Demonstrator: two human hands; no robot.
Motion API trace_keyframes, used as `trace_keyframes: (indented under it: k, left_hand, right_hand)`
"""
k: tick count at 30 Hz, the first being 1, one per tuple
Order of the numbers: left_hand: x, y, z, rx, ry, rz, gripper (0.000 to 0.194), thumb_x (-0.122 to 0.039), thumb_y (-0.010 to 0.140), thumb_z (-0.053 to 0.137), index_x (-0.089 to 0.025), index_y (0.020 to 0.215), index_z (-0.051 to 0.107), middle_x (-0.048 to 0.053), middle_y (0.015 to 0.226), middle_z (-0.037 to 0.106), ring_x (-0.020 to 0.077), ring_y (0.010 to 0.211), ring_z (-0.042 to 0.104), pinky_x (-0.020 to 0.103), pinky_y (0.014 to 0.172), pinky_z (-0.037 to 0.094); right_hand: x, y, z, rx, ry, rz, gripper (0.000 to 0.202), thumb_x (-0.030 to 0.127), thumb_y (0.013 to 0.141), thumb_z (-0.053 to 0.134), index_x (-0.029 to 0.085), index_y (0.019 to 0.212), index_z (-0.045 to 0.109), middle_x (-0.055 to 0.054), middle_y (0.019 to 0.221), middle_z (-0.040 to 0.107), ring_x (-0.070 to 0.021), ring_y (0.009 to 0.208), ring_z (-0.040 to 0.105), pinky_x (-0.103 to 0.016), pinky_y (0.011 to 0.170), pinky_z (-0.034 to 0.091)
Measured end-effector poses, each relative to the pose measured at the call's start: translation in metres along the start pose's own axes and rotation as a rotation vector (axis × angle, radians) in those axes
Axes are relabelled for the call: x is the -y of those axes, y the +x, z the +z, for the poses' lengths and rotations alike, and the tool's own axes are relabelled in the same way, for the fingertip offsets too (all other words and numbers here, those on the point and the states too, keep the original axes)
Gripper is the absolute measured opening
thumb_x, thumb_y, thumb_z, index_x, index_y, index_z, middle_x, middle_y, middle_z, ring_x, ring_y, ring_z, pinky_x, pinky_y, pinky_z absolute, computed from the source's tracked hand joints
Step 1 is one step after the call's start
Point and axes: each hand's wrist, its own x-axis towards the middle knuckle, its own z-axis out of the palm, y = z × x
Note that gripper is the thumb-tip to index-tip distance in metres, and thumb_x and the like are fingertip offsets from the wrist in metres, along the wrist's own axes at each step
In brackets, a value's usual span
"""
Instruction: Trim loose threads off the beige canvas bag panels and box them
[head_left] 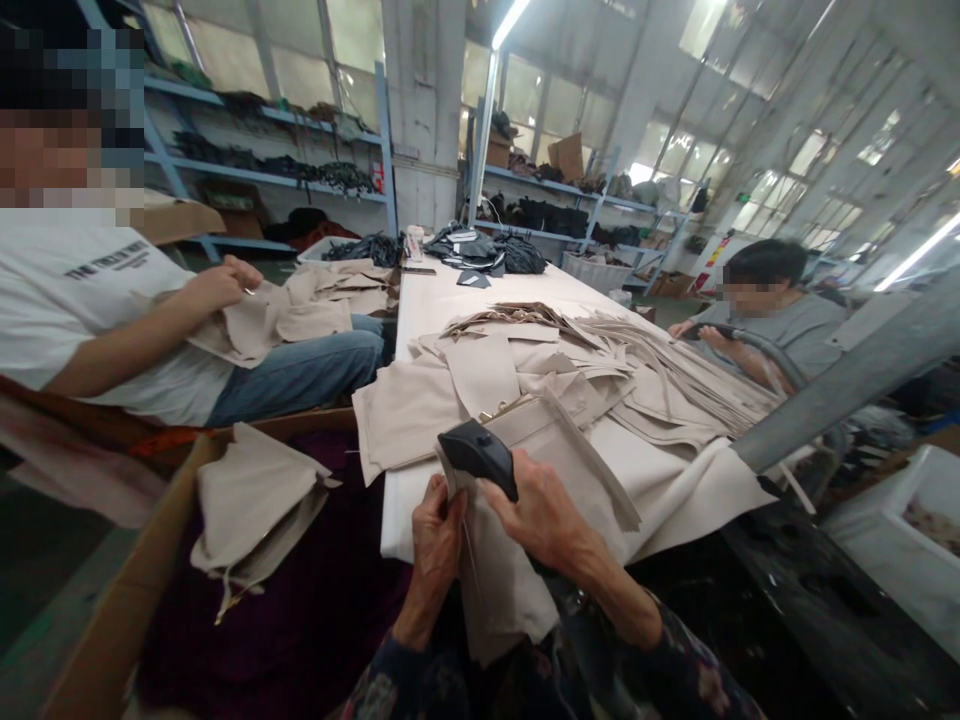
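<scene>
At the table's near edge, my left hand (437, 530) pinches the upper edge of a beige fabric piece (499, 570) that hangs down in front of me. My right hand (547, 508) is wrapped round a black handheld tool (474, 450), whose front end lies against the fabric edge just above my left fingers. Directly behind the tool, a beige piece with small metal parts (499, 408) lies on the heap of beige fabric pieces (420, 405). What the tool's tip touches is hidden.
The white table (431, 300) carries black items (480, 250) at its far end. Left stands a cardboard box (124, 590) with a beige piece (251, 495) on dark cloth. People sit left and right. A grey metal bar (847, 370) slants across the right side.
</scene>
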Motion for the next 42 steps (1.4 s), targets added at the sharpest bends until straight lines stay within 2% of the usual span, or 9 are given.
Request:
trace_keyframes:
  k: [6, 12, 17, 20, 24, 30, 35, 39, 42]
  left_hand:
    - [-0.004, 0.005, -0.001, 0.019, 0.077, 0.078, 0.018, -0.032, 0.080, 0.055, -0.018, 0.089, 0.062, 0.002, 0.088, 0.055, 0.0178, 0.088, 0.051, 0.024, 0.078, 0.041]
    - [-0.006, 0.003, -0.002, 0.022, 0.040, -0.011, 0.025, -0.039, 0.075, 0.061, -0.018, 0.089, 0.061, 0.000, 0.079, 0.059, 0.0168, 0.078, 0.052, 0.022, 0.070, 0.042]
    - [-0.003, -0.007, 0.002, 0.049, -0.004, 0.040, 0.028, -0.036, 0.074, 0.062, -0.019, 0.095, 0.060, 0.002, 0.092, 0.062, 0.0179, 0.085, 0.054, 0.024, 0.076, 0.043]
    - [0.002, -0.015, 0.006, 0.047, -0.063, -0.024, 0.025, -0.038, 0.073, 0.062, -0.019, 0.088, 0.060, 0.000, 0.081, 0.062, 0.0173, 0.077, 0.056, 0.024, 0.068, 0.045]
    - [0.012, -0.011, 0.002, -0.054, -0.035, -0.155, 0.032, -0.042, 0.069, 0.064, -0.017, 0.088, 0.061, -0.001, 0.069, 0.064, 0.0164, 0.063, 0.057, 0.025, 0.058, 0.045]
    - [0.019, -0.004, -0.002, -0.085, -0.093, -0.157, 0.034, -0.037, 0.068, 0.066, -0.017, 0.095, 0.063, 0.003, 0.086, 0.070, 0.0203, 0.079, 0.063, 0.029, 0.072, 0.049]
    - [0.018, -0.014, 0.003, -0.010, -0.005, -0.146, 0.035, -0.031, 0.071, 0.065, -0.019, 0.104, 0.063, 0.003, 0.100, 0.069, 0.0229, 0.101, 0.059, 0.030, 0.089, 0.044]
    - [0.017, -0.017, 0.006, -0.040, 0.103, -0.150, 0.034, -0.029, 0.069, 0.066, -0.018, 0.101, 0.065, 0.003, 0.096, 0.070, 0.0236, 0.099, 0.060, 0.030, 0.088, 0.045]
    - [0.015, -0.013, 0.006, -0.074, 0.134, -0.164, 0.032, -0.030, 0.070, 0.064, -0.018, 0.100, 0.065, 0.003, 0.092, 0.071, 0.0230, 0.093, 0.062, 0.029, 0.082, 0.048]
  right_hand:
    - [-0.008, -0.017, -0.014, -0.007, -0.010, 0.081, 0.022, 0.035, 0.088, 0.045, 0.015, 0.087, 0.051, -0.007, 0.069, 0.064, -0.0194, 0.065, 0.060, -0.026, 0.058, 0.033]
    - [-0.002, -0.033, -0.012, 0.039, 0.030, 0.057, 0.020, 0.033, 0.087, 0.047, 0.014, 0.089, 0.051, -0.008, 0.072, 0.064, -0.0187, 0.067, 0.061, -0.025, 0.057, 0.033]
    - [0.013, -0.023, 0.001, 0.012, -0.007, 0.011, 0.021, 0.035, 0.086, 0.046, 0.014, 0.088, 0.051, -0.008, 0.073, 0.065, -0.0198, 0.066, 0.062, -0.026, 0.054, 0.034]
    - [0.012, -0.011, 0.000, -0.029, -0.030, 0.005, 0.026, 0.039, 0.087, 0.045, 0.014, 0.090, 0.051, -0.009, 0.075, 0.066, -0.0208, 0.066, 0.062, -0.026, 0.054, 0.036]
    - [-0.012, -0.019, -0.011, -0.103, -0.089, 0.103, 0.026, 0.038, 0.089, 0.043, 0.014, 0.095, 0.051, -0.010, 0.078, 0.065, -0.0214, 0.072, 0.062, -0.027, 0.061, 0.040]
    - [-0.061, -0.049, -0.020, -0.105, -0.055, 0.322, 0.023, 0.036, 0.089, 0.045, 0.013, 0.090, 0.052, -0.009, 0.073, 0.065, -0.0209, 0.068, 0.062, -0.027, 0.060, 0.039]
    - [-0.081, -0.020, -0.014, -0.135, -0.077, 0.360, 0.027, 0.038, 0.088, 0.046, 0.011, 0.093, 0.053, -0.014, 0.080, 0.067, -0.0233, 0.076, 0.064, -0.028, 0.064, 0.040]
    - [-0.091, 0.017, -0.016, -0.162, -0.089, 0.367, 0.031, 0.039, 0.089, 0.045, 0.009, 0.095, 0.053, -0.017, 0.083, 0.066, -0.0245, 0.079, 0.064, -0.028, 0.065, 0.041]
    - [-0.095, 0.026, -0.020, -0.177, -0.088, 0.373, 0.033, 0.041, 0.089, 0.044, 0.009, 0.094, 0.053, -0.017, 0.081, 0.066, -0.0237, 0.076, 0.064, -0.027, 0.063, 0.040]
